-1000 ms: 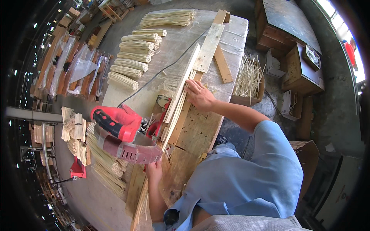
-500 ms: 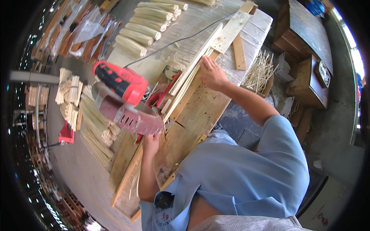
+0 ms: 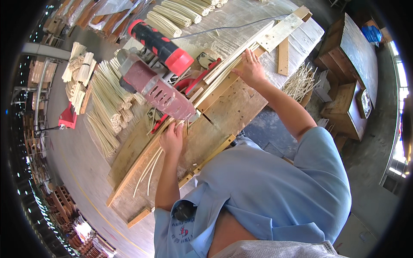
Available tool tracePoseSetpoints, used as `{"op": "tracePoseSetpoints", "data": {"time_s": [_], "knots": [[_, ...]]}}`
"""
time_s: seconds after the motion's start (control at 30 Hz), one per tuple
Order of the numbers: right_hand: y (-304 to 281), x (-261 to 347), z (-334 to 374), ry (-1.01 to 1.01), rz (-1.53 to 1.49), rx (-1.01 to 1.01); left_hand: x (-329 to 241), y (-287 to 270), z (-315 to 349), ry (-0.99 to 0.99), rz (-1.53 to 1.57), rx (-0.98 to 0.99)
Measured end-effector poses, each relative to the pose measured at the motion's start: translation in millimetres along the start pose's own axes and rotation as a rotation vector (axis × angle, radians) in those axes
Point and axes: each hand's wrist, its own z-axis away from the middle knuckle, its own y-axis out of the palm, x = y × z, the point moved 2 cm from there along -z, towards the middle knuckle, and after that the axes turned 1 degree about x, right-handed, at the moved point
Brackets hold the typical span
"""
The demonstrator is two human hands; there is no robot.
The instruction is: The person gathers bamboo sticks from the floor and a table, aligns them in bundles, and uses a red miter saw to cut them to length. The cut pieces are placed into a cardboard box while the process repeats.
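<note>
A red and black mitre saw (image 3: 165,81) stands at the middle of the wooden bench, its dusty guard over the cutting spot. Several thin pale sticks (image 3: 214,91) lie lengthwise along the saw's fence. My left hand (image 3: 173,138) is closed at their near ends, just below the guard, fingers pinched on them; its fingertips are partly hidden. Farther up, my right hand (image 3: 251,71) lies on the sticks with fingers stretched out, close to a pale board (image 3: 279,33) fixed across their far ends. Loose bent sticks (image 3: 148,172) lie beside my left forearm.
Bundles of pale sticks (image 3: 114,92) are piled left of the saw, and more bundles (image 3: 174,15) lie at the far side. A dark cord (image 3: 228,28) crosses the tabletop. Right of the bench are a heap of offcuts (image 3: 300,84) and wooden cabinets (image 3: 344,99).
The whole view has shifted and turned. The saw head appears at a different angle and higher in the picture. My right hand sits slightly nearer the pale board; my left hand stays by the guard.
</note>
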Motion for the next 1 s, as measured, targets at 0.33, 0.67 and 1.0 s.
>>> {"op": "tracePoseSetpoints", "data": {"time_s": [0.33, 0.67, 1.0], "knots": [[10, -2, -6, 0.007, 0.016, -0.055, -2, 10, -10, -0.228, -0.043, 0.098], [29, -4, 1, -0.039, -0.016, -0.218, -12, 12, -6, -0.29, -0.197, 0.233], [25, 1, 2, -0.034, -0.002, -0.225, -15, 3, -18, -0.351, -0.136, 0.38]]}}
